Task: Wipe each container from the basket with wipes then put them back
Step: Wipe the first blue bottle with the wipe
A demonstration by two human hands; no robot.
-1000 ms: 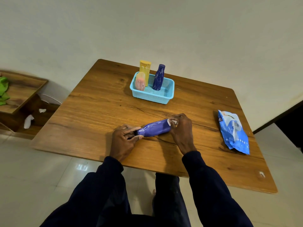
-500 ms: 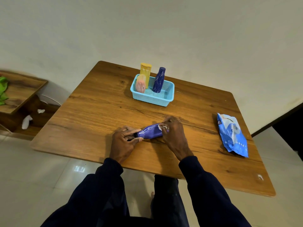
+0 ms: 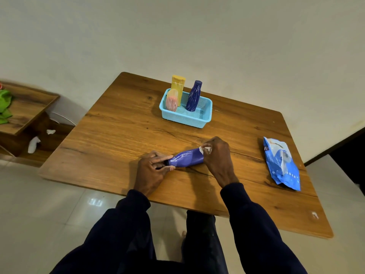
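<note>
Turquoise basket; yellow bottle, navy bottle (white-streaked, seemingly).

No text can be read. The blue plastic wipes packet, lying to the right of the right hand, carries a small dark label at its far end, too blurred to make out.

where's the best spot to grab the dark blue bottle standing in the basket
Probably around the narrow neck just under the cap of the dark blue bottle, coming from above. It stands upright, tapers toward the top, and rises well above the basket rim. The pink container and yellow bottle crowd its left side; its right is open.
</note>
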